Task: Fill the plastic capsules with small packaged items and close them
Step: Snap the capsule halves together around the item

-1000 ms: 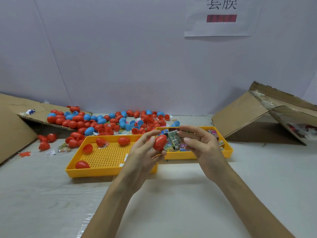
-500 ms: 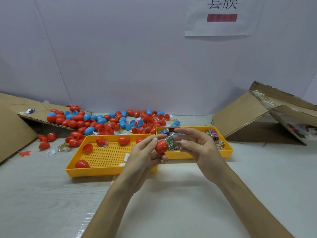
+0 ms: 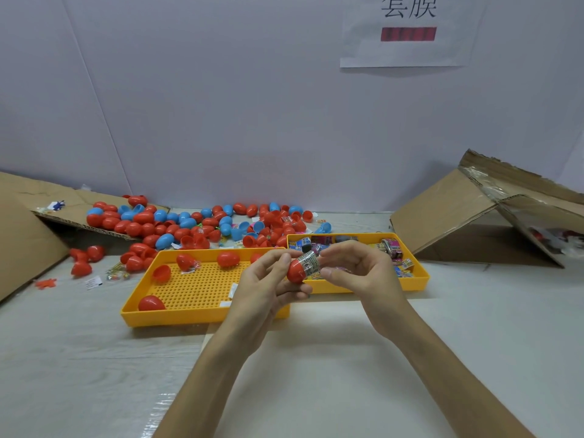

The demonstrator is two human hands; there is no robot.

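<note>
My left hand (image 3: pixel 270 284) grips a red capsule half (image 3: pixel 296 270) in front of the yellow trays. A small silver printed packet (image 3: pixel 311 263) sticks out of its open end. My right hand (image 3: pixel 363 273) pinches that packet with thumb and fingers curled round it. The right yellow tray (image 3: pixel 420 276) holds several more packaged items (image 3: pixel 393 248). The left yellow perforated tray (image 3: pixel 196 286) holds several red capsules (image 3: pixel 227 259).
A heap of loose red and blue capsules (image 3: pixel 189 226) lies behind the trays against the wall. Cardboard sheets lie at the far left (image 3: pixel 28 235), and an opened cardboard box (image 3: pixel 474 216) at the right. Bare table surface lies in front of the trays.
A second ago my left hand held a red capsule and the right hand was beside it. Now the silver packet sits in the capsule's open end, pinched by my right hand.
</note>
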